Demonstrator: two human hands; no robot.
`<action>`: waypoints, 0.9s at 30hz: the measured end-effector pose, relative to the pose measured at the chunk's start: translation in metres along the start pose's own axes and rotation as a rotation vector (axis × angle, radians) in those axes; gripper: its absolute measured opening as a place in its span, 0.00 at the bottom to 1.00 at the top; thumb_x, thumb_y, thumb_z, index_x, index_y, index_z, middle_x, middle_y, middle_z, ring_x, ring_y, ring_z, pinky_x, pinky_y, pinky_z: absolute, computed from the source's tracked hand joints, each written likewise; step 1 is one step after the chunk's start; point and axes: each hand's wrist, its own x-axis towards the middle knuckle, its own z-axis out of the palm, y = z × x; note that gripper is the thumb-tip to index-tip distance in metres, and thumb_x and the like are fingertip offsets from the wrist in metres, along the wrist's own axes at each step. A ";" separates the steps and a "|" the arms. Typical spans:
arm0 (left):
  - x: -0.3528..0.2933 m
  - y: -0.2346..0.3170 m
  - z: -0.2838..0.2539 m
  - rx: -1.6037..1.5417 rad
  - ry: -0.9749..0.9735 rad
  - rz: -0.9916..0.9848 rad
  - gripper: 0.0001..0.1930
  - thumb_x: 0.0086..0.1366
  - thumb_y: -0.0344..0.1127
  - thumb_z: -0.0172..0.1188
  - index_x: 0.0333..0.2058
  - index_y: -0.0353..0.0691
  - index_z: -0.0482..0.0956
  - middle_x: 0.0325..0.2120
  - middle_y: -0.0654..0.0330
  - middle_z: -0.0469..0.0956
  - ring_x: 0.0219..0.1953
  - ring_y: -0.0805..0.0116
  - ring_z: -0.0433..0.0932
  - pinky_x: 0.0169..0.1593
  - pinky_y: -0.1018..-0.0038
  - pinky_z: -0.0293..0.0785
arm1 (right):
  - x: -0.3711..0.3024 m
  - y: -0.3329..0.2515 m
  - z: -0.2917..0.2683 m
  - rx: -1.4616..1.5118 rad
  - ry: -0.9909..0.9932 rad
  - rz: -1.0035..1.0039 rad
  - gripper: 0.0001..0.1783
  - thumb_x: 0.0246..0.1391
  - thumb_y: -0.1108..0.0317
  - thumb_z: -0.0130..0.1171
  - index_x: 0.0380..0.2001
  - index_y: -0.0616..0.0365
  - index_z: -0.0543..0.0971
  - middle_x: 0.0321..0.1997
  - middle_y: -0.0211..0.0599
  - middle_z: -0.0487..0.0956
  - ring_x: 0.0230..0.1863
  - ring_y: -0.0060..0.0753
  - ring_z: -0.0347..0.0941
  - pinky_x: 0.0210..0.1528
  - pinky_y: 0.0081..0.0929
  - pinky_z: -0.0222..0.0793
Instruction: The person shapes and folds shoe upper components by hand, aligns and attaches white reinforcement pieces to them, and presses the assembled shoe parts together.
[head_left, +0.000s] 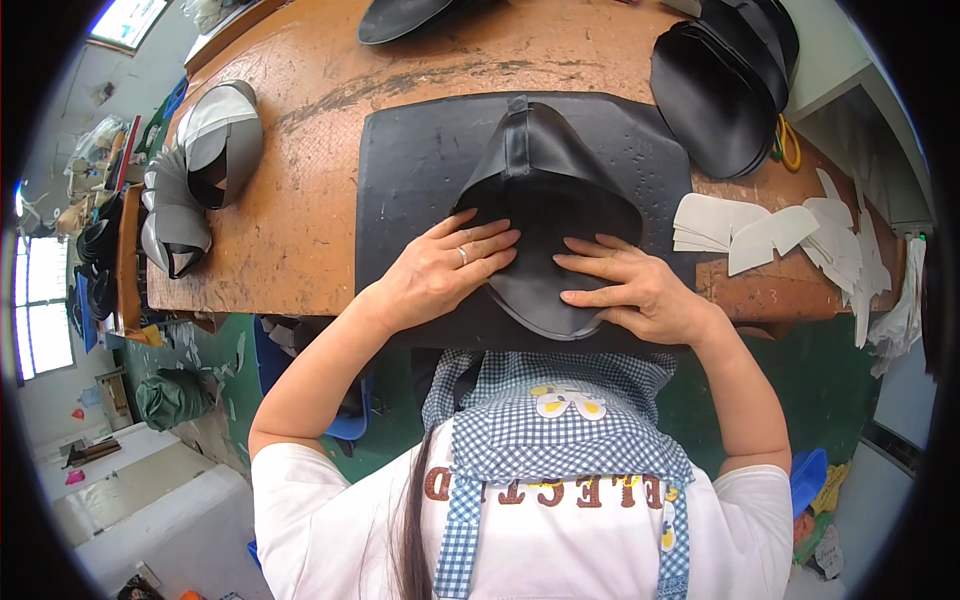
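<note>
A black, leather-like shoe upper lies on a dark rubber mat in front of me. Its seamed, strip-backed heel end stands up at the far side, and its rounded toe end points toward me. My left hand, a ring on one finger, lies with outstretched fingers on the left side of the opening. My right hand rests opposite, fingers spread over the right side of the black piece. Both palms face down, and the thumbs are partly hidden.
A stack of black pieces sits at the far right, with white card-like pieces nearer me. Grey curved uppers stand along the left of the brown wooden table. Another black piece lies at the back edge.
</note>
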 end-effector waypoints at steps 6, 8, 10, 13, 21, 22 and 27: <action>-0.002 0.001 0.003 -0.021 0.025 -0.028 0.22 0.58 0.26 0.63 0.54 0.40 0.79 0.60 0.56 0.77 0.65 0.57 0.73 0.69 0.51 0.67 | -0.002 -0.002 -0.002 -0.001 -0.025 -0.027 0.24 0.47 0.72 0.70 0.49 0.37 0.87 0.69 0.35 0.74 0.75 0.46 0.61 0.78 0.56 0.48; -0.002 0.001 0.003 -0.042 0.026 -0.035 0.23 0.58 0.26 0.63 0.54 0.41 0.80 0.60 0.56 0.77 0.65 0.56 0.73 0.69 0.51 0.67 | -0.005 -0.002 -0.001 -0.007 -0.028 -0.025 0.24 0.47 0.71 0.71 0.49 0.36 0.87 0.69 0.35 0.74 0.75 0.46 0.61 0.78 0.56 0.48; -0.001 0.002 0.002 -0.063 0.027 -0.039 0.23 0.58 0.26 0.63 0.54 0.41 0.80 0.60 0.56 0.77 0.65 0.55 0.73 0.69 0.51 0.66 | -0.006 -0.002 -0.002 -0.015 -0.029 -0.022 0.24 0.46 0.70 0.71 0.49 0.35 0.87 0.69 0.34 0.74 0.75 0.46 0.61 0.78 0.56 0.48; 0.001 0.007 0.001 -0.007 0.026 -0.028 0.22 0.57 0.27 0.63 0.53 0.42 0.81 0.59 0.56 0.78 0.65 0.55 0.73 0.69 0.51 0.67 | -0.006 -0.006 -0.007 -0.005 -0.030 -0.026 0.20 0.47 0.67 0.72 0.47 0.40 0.88 0.69 0.35 0.74 0.74 0.47 0.62 0.78 0.57 0.47; 0.004 0.044 0.028 0.101 0.275 -0.098 0.18 0.50 0.27 0.67 0.43 0.34 0.84 0.48 0.49 0.84 0.51 0.56 0.84 0.56 0.62 0.80 | 0.025 -0.059 0.021 -0.168 0.335 0.091 0.30 0.52 0.57 0.71 0.51 0.71 0.78 0.59 0.58 0.76 0.60 0.57 0.74 0.64 0.47 0.70; 0.010 0.049 0.028 0.124 0.340 -0.098 0.15 0.50 0.28 0.69 0.39 0.33 0.85 0.43 0.51 0.86 0.46 0.58 0.86 0.51 0.65 0.83 | 0.028 -0.060 0.032 -0.170 0.316 0.138 0.33 0.51 0.60 0.70 0.54 0.74 0.75 0.62 0.60 0.74 0.63 0.57 0.72 0.66 0.47 0.67; 0.019 0.063 0.027 0.085 0.364 -0.243 0.16 0.50 0.29 0.71 0.40 0.34 0.84 0.42 0.52 0.85 0.44 0.59 0.86 0.48 0.67 0.84 | 0.036 -0.042 0.050 -0.377 0.290 0.113 0.31 0.49 0.66 0.68 0.55 0.74 0.75 0.67 0.60 0.70 0.71 0.55 0.63 0.73 0.48 0.58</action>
